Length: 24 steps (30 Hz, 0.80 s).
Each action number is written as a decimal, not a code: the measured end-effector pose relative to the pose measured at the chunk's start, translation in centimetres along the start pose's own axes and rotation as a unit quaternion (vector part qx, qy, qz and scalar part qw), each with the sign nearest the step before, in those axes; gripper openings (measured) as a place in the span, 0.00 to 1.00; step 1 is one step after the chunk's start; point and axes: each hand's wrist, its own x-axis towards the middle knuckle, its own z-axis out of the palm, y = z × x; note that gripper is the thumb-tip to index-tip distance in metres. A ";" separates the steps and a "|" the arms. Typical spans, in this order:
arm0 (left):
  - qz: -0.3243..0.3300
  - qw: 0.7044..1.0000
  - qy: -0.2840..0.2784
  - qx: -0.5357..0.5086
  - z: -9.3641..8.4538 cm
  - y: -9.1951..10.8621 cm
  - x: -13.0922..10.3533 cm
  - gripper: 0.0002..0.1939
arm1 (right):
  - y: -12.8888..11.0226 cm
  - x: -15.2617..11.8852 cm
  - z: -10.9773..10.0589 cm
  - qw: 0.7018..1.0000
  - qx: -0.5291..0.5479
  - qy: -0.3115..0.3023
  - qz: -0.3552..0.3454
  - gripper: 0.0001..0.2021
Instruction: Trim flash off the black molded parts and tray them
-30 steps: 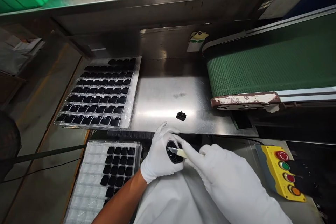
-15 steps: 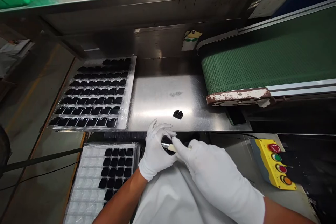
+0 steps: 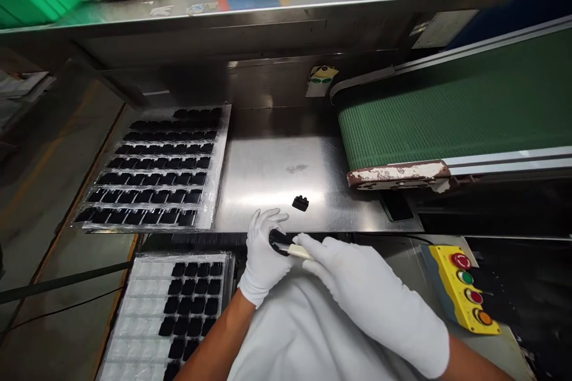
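Note:
Both of my hands wear white gloves and meet just in front of the steel table's near edge. A small black plastic part is gripped in my left hand, mostly wrapped by the fingers. My right hand is closed on a knife with a cream handle; its thin metal blade lies against the black part. Beyond the hands, another black plastic part rests alone on the steel table.
A tray with rows of black parts lies on the table's left; a partly filled tray stands lower left. At right are a green conveyor belt, a phone and a yellow button box. A steel shelf runs across the back.
The view has tilted up slightly, so the surroundings sit lower. In my left hand the black part has turned and shows more, with the blade still against it.

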 end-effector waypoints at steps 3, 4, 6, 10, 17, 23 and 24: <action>-0.169 0.981 -0.079 -0.056 -0.2 -2.2 0.6 0.15 | 4.5 1.2 2.4 0.990 0.123 0.047 0.060 0.19; -0.226 0.963 -0.123 -0.084 -0.3 -3.2 0.8 0.16 | 6.4 2.1 3.6 0.983 0.136 0.049 0.108 0.20; -0.295 0.924 -0.201 -0.140 -0.5 -5.5 1.3 0.17 | 10.1 4.6 5.8 0.969 0.105 0.049 0.220 0.19; -0.280 0.919 -0.249 -0.124 0.3 -9.2 2.7 0.12 | 14.1 9.3 8.5 0.954 0.051 0.079 0.284 0.19; -0.195 0.935 -0.276 0.108 2.8 -9.6 5.8 0.12 | 11.2 13.5 12.0 0.965 0.091 0.099 0.225 0.27; -0.079 0.876 -0.371 0.296 5.0 -8.6 8.5 0.03 | 11.5 14.2 14.4 0.959 0.145 0.092 0.227 0.14; -0.074 0.865 -0.382 0.317 5.6 -8.5 8.9 0.03 | 11.8 13.9 14.5 0.959 0.152 0.092 0.221 0.14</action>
